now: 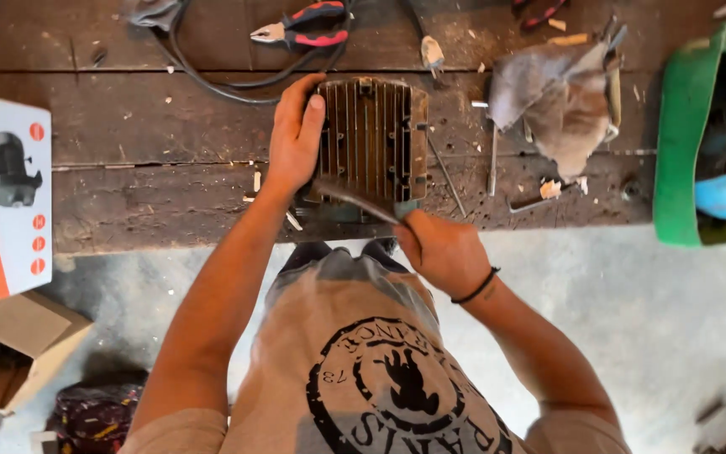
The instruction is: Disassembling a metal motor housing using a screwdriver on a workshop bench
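While your left hand (296,139) clasps the far-left edge of the ribbed metal casing (373,139) lying on the wooden workbench (144,126), your right hand (440,252) grips a thin metal tool (355,200) laid across its near edge.

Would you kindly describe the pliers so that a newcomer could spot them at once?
Start at the ribbed metal housing on the wooden workbench. Just beyond its far edge, beside a black cable, lie the pliers. Only their handles are red and black.

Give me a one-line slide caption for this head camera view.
Left hand steadies a ribbed metal housing on a wooden workbench while the right hand holds a thin metal tool against it.
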